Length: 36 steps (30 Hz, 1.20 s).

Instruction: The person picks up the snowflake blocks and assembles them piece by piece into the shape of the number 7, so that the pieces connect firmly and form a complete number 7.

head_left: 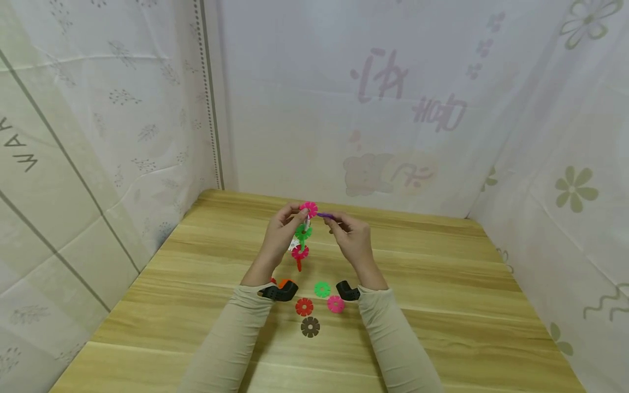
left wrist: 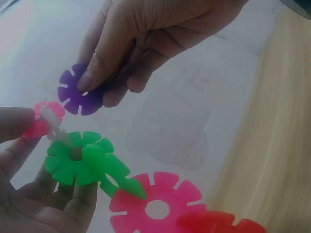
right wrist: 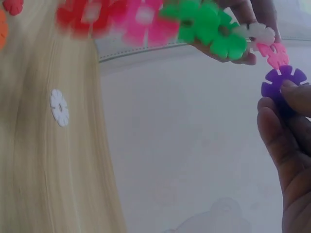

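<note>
My left hand point(head_left: 279, 234) pinches a pink notched flower disc point(head_left: 310, 208) between thumb and fingers. Below it hangs a chain of interlocked discs: a white one point(right wrist: 260, 35), two green ones point(left wrist: 87, 177), a second pink one point(left wrist: 180, 187) and a red one point(head_left: 299, 265) at the bottom. Facing it, my right hand point(head_left: 355, 237) pinches a purple disc point(left wrist: 73, 103) by thumb and fingertips. In the right wrist view the purple disc's edge is right at the pink disc's rim; part of it is hidden under the thumb.
Loose discs lie on the wooden table point(head_left: 442, 327): green point(head_left: 317, 289), pink point(head_left: 336, 311), red point(head_left: 298, 307) and dark brown point(head_left: 310, 334) between the forearms, orange point(head_left: 286, 283) beside the left wrist, white point(right wrist: 54, 100) behind the chain. Printed cloth walls point(head_left: 304, 109) enclose the table.
</note>
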Each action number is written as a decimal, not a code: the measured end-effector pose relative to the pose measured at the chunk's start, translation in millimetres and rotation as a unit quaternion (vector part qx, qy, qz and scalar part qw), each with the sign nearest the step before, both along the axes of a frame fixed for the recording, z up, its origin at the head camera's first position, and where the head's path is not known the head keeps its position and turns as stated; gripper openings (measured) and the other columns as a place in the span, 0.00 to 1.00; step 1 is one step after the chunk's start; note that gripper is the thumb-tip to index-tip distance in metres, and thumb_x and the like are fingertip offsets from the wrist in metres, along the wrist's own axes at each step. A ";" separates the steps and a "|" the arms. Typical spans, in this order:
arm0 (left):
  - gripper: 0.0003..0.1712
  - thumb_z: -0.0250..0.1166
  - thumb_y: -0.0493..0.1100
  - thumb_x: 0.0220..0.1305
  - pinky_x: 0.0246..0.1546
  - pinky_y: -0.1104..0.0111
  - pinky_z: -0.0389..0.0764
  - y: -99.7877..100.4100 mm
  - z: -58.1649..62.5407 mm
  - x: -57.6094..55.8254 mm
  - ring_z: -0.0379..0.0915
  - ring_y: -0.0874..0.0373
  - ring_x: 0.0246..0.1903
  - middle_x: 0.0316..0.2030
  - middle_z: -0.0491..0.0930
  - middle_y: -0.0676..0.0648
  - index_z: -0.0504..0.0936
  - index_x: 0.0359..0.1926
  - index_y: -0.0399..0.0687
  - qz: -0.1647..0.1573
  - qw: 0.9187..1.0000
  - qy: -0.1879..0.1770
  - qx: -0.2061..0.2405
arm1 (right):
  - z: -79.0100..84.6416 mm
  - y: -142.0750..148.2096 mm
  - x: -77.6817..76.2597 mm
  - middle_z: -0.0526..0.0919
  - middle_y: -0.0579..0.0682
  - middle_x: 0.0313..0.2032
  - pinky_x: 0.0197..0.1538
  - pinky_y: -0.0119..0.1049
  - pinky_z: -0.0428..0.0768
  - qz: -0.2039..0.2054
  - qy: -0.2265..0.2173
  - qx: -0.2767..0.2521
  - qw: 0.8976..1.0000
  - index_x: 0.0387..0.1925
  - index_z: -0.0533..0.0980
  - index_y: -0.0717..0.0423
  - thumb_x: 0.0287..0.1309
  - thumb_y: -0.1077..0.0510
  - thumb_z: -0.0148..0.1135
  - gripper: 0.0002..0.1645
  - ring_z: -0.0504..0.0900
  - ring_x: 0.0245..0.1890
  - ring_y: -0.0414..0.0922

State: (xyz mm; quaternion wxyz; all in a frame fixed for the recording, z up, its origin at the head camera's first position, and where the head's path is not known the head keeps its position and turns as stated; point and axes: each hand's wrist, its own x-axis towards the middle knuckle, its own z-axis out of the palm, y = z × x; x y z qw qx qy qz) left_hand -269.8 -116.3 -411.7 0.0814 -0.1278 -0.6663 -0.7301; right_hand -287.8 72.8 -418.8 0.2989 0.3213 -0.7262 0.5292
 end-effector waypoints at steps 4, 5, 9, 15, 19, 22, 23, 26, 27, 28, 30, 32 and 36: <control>0.19 0.64 0.50 0.71 0.55 0.56 0.76 0.1 0.2 0.2 0.80 0.44 0.48 0.42 0.84 0.42 0.82 0.50 0.38 -0.007 1.000 0.000 0.022 | 13.6 -0.7 11.0 0.87 0.66 0.33 0.30 0.33 0.85 0.001 0.021 0.000 1.000 0.39 0.83 0.74 0.56 0.78 0.65 0.09 0.85 0.24 0.55; 0.19 0.65 0.50 0.71 0.54 0.56 0.77 0.2 0.5 0.4 0.80 0.43 0.47 0.40 0.85 0.41 0.82 0.49 0.38 -0.008 1.000 -0.003 0.024 | 15.9 -0.7 12.8 0.87 0.66 0.33 0.30 0.32 0.84 0.001 0.028 0.003 1.000 0.39 0.83 0.74 0.55 0.79 0.65 0.08 0.85 0.23 0.55; 0.20 0.68 0.50 0.68 0.52 0.58 0.81 0.1 1.7 1.6 0.81 0.45 0.45 0.40 0.86 0.43 0.85 0.49 0.37 0.002 1.000 -0.016 0.019 | 21.3 -0.8 16.4 0.87 0.66 0.33 0.30 0.32 0.85 0.003 0.053 0.013 0.999 0.37 0.84 0.75 0.53 0.80 0.66 0.09 0.86 0.23 0.53; 0.17 0.69 0.44 0.67 0.51 0.61 0.83 -3.1 3.5 1.3 0.84 0.51 0.44 0.42 0.86 0.45 0.86 0.46 0.33 -0.013 0.999 -0.019 0.026 | 18.8 1.3 14.5 0.87 0.67 0.35 0.34 0.35 0.86 0.020 0.069 0.010 0.997 0.38 0.82 0.75 0.53 0.82 0.65 0.10 0.87 0.27 0.54; 0.15 0.70 0.43 0.66 0.55 0.58 0.81 -6.7 3.4 1.0 0.83 0.53 0.44 0.42 0.86 0.45 0.87 0.45 0.34 -0.033 0.999 -0.023 0.024 | 17.6 4.2 13.0 0.86 0.67 0.38 0.37 0.36 0.86 0.044 0.068 0.003 0.997 0.35 0.82 0.74 0.52 0.83 0.63 0.10 0.88 0.32 0.59; 0.16 0.71 0.45 0.65 0.58 0.57 0.78 -8.4 2.8 1.2 0.84 0.52 0.46 0.43 0.86 0.46 0.87 0.46 0.37 -0.027 0.999 -0.029 0.010 | 16.7 6.3 11.8 0.87 0.67 0.38 0.40 0.35 0.86 0.053 0.071 0.008 0.996 0.36 0.82 0.74 0.51 0.83 0.64 0.11 0.88 0.35 0.59; 0.16 0.71 0.46 0.65 0.58 0.57 0.78 -8.7 2.7 1.4 0.84 0.51 0.46 0.43 0.86 0.46 0.87 0.46 0.38 -0.022 0.999 -0.032 0.004 | 16.3 6.9 11.4 0.87 0.67 0.38 0.41 0.35 0.86 0.055 0.072 0.010 0.996 0.36 0.82 0.74 0.51 0.84 0.64 0.12 0.88 0.36 0.59; 0.17 0.72 0.47 0.64 0.58 0.57 0.78 -8.8 2.2 1.2 0.84 0.46 0.47 0.44 0.86 0.45 0.87 0.47 0.38 -0.010 0.999 -0.033 -0.003 | 15.4 8.3 10.3 0.87 0.66 0.38 0.41 0.35 0.86 0.058 0.076 0.015 0.995 0.38 0.82 0.73 0.50 0.83 0.65 0.13 0.88 0.35 0.58; 0.18 0.72 0.47 0.64 0.56 0.57 0.79 -8.7 2.3 1.2 0.84 0.45 0.47 0.44 0.86 0.44 0.87 0.47 0.38 -0.007 0.999 -0.033 -0.004 | 15.1 8.7 10.0 0.87 0.65 0.38 0.41 0.35 0.86 0.055 0.078 0.017 0.995 0.38 0.83 0.73 0.50 0.83 0.65 0.13 0.89 0.35 0.58; 0.18 0.72 0.47 0.64 0.55 0.58 0.80 -8.8 2.3 1.1 0.84 0.45 0.46 0.44 0.85 0.44 0.87 0.47 0.37 -0.006 0.999 -0.032 -0.006 | 14.8 9.2 9.5 0.87 0.65 0.38 0.41 0.35 0.86 0.054 0.080 0.018 0.995 0.38 0.83 0.72 0.50 0.83 0.66 0.13 0.89 0.35 0.57; 0.17 0.72 0.46 0.63 0.52 0.58 0.82 -9.2 2.6 0.8 0.84 0.46 0.45 0.44 0.85 0.43 0.87 0.46 0.36 -0.007 0.999 -0.031 -0.006 | 14.5 9.9 8.6 0.87 0.64 0.37 0.40 0.33 0.86 0.048 0.085 0.018 0.995 0.36 0.83 0.71 0.50 0.82 0.66 0.12 0.89 0.34 0.57; 0.17 0.72 0.45 0.63 0.50 0.60 0.83 -10.3 3.3 0.8 0.85 0.49 0.42 0.44 0.85 0.43 0.87 0.46 0.36 -0.012 0.999 -0.033 -0.011 | 14.5 10.6 7.7 0.88 0.63 0.37 0.39 0.33 0.85 0.044 0.091 0.019 0.995 0.35 0.84 0.70 0.50 0.81 0.67 0.11 0.88 0.34 0.56; 0.17 0.71 0.44 0.65 0.50 0.61 0.83 -14.0 4.2 0.6 0.85 0.53 0.40 0.44 0.86 0.43 0.87 0.48 0.35 -0.039 0.998 -0.036 -0.018 | 14.9 12.2 6.2 0.88 0.63 0.36 0.39 0.31 0.85 0.045 0.099 0.024 0.994 0.35 0.84 0.70 0.49 0.81 0.68 0.12 0.88 0.33 0.56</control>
